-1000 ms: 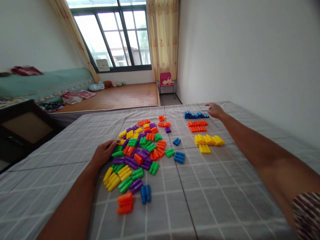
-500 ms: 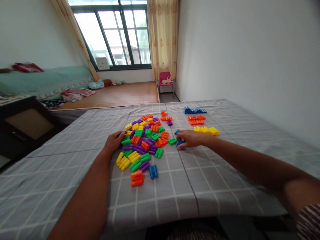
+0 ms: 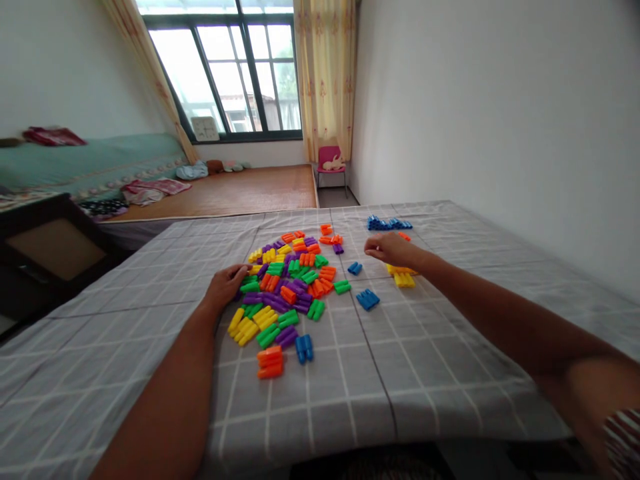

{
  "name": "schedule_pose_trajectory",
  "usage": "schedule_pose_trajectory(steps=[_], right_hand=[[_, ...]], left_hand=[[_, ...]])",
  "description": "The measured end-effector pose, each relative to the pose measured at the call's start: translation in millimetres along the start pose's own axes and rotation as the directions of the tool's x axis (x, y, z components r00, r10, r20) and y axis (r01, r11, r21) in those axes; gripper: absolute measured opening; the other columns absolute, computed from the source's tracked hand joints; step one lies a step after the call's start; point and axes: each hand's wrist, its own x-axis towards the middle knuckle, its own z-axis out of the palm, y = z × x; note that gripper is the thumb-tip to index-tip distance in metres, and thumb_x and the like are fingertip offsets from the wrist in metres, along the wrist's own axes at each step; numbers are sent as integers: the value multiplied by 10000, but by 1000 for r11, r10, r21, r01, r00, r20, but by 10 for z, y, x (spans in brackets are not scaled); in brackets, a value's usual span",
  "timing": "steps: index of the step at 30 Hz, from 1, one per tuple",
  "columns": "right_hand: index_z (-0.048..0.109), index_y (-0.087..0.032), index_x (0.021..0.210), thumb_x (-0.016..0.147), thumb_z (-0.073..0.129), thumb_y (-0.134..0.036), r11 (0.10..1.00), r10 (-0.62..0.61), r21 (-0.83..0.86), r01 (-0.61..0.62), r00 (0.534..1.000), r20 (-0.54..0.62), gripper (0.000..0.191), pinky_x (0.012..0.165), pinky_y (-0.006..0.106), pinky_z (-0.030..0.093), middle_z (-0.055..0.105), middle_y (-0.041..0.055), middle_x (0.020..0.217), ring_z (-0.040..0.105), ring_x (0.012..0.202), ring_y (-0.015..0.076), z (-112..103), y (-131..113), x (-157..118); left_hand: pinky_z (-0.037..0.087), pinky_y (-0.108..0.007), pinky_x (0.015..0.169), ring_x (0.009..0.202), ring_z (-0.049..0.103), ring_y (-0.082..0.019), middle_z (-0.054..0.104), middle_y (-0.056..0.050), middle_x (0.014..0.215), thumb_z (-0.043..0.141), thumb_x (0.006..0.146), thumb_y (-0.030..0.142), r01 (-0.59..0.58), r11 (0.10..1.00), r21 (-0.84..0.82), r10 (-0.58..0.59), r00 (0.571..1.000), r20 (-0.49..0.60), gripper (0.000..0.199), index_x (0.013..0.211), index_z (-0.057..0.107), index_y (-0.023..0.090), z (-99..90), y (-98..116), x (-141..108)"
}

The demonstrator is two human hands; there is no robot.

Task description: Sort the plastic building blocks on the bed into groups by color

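Note:
A mixed pile of plastic bullet-shaped pieces (image 3: 280,300) in orange, yellow, green and purple lies on the grey checked cloth (image 3: 340,380), many joined side by side. My left hand (image 3: 227,287) rests against the pile's left edge, fingers loosely stretched and touching it. Above the sorted rows on the right hovers my right hand (image 3: 393,248), its fingers curled together; whatever they may hold is hidden. Beneath it, yellow pieces (image 3: 404,280) and orange pieces (image 3: 405,236) are partly covered. Two blue groups, a small one (image 3: 355,268) and a larger one (image 3: 368,299), lie between pile and rows.
A row of blue pieces (image 3: 389,224) lies at the far right of the cloth. Near the front are a blue pair (image 3: 304,348) and an orange group (image 3: 271,362). Beyond stand a bed (image 3: 240,190) and a pink chair (image 3: 330,159); a white wall (image 3: 490,120) bounds the right.
My right hand has lifted off the blue pieces and moved away and to the right, over the rows. The larger blue group now shows fully. My left hand has stayed put.

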Motion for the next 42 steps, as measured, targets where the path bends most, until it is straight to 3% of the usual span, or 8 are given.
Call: schedule_pose_trajectory(steps=[4, 8, 11, 15, 18, 23, 31, 42], right_hand=[[681, -235, 1061, 797, 642, -456, 998, -50, 37, 47, 995, 90, 346, 690, 263, 435, 705, 72, 977, 644, 844, 207, 141, -2, 166], [700, -273, 1016, 675, 754, -415, 989, -139, 70, 133, 986, 90, 374, 709, 275, 452, 709, 45, 898, 651, 824, 223, 390, -80, 204], [698, -272, 981, 659, 752, -339, 987, -139, 85, 134, 988, 60, 333, 684, 259, 456, 709, 11, 850, 647, 766, 194, 327, 94, 266], [672, -232, 1019, 688, 678, -299, 994, -72, 81, 78, 995, -71, 337, 709, 251, 475, 704, 16, 932, 640, 806, 172, -69, 800, 473], [651, -201, 1080, 670, 666, -296, 997, 77, 43, -70, 979, -187, 421, 761, 278, 492, 701, 37, 984, 639, 864, 187, -300, 1486, 664], [673, -210, 1092, 662, 659, -314, 987, 122, 124, -107, 985, -124, 443, 909, 316, 477, 689, 38, 1098, 624, 1013, 211, -228, 2173, 885], [656, -181, 1165, 686, 655, -343, 967, 85, 243, -72, 996, -42, 506, 985, 361, 452, 678, 66, 1156, 609, 1085, 239, 51, 2294, 986], [678, -210, 1163, 714, 654, -312, 986, 132, 112, -124, 988, -75, 461, 983, 358, 452, 674, 45, 1180, 602, 1098, 251, -2, 2296, 915]], left_hand=[[513, -293, 739, 874, 664, -241, 740, -84, 971, 480, 750, 638, 22, 1000, -3, -22, 1000, 1, 616, 1015, 729, 142, -21, 35, -7], [522, -296, 713, 851, 667, -244, 743, -83, 960, 489, 742, 657, 48, 999, -15, -47, 999, 18, 634, 1029, 725, 143, -32, 40, -13], [530, -299, 688, 840, 672, -251, 745, -82, 944, 486, 737, 677, 76, 997, -27, -75, 997, 36, 660, 1057, 715, 147, -30, 9, -2], [531, -303, 719, 872, 672, -256, 740, -86, 976, 477, 740, 685, 87, 996, -6, -86, 995, 41, 667, 1061, 713, 150, -40, -20, 27], [533, -310, 719, 859, 671, -259, 741, -84, 961, 484, 732, 696, 101, 995, 3, -101, 994, 40, 668, 1046, 717, 154, -53, -18, 35], [540, -302, 676, 822, 675, -252, 742, -81, 948, 501, 730, 705, 134, 990, -35, -132, 990, 56, 673, 1061, 710, 157, -58, -12, 19], [549, -299, 666, 808, 682, -253, 744, -82, 930, 528, 716, 710, 175, 983, -61, -172, 984, 52, 675, 1070, 705, 163, -56, -6, 8], [545, -290, 643, 784, 678, -244, 746, -69, 906, 520, 722, 701, 159, 987, -34, -157, 987, 37, 653, 1045, 716, 168, -54, 24, 5]])
